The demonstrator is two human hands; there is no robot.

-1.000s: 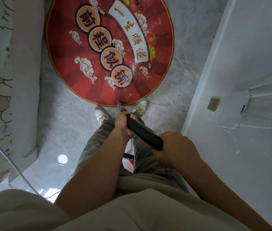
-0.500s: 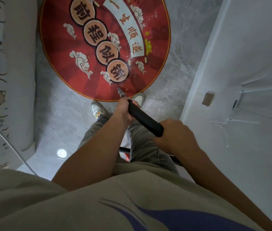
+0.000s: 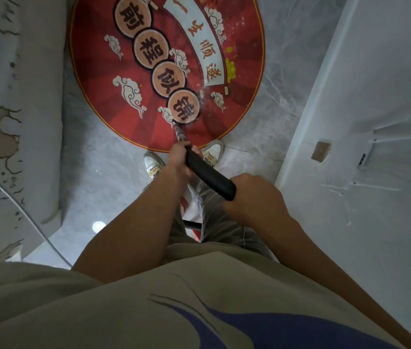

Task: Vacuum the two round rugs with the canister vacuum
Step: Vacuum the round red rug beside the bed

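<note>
We're looking straight down, and both grips are on the vacuum wand (image 3: 209, 176). The left grip (image 3: 179, 159) is the forward one, fingers wrapped round the front end of the black handle. The right grip (image 3: 252, 197) sits behind it, curled over the handle's rear end.

Ahead of the left grip a thin metal tube (image 3: 180, 134) runs down onto the red round rug (image 3: 244, 79). Its far end lies on the rug's near part, just beside the nearest round medallion (image 3: 183, 108) of printed characters. We can't make out the nozzle tip itself.

Beside the left grip, one on each side, the left shoe (image 3: 152, 163) and right shoe (image 3: 213, 151) stand on the grey floor (image 3: 98, 172), with the right toe at the rug's rim. Behind the grips, between the trouser legs, a bit of black hose (image 3: 193, 224) shows. Off to the right of the right grip there's a white wall (image 3: 375, 96).
</note>
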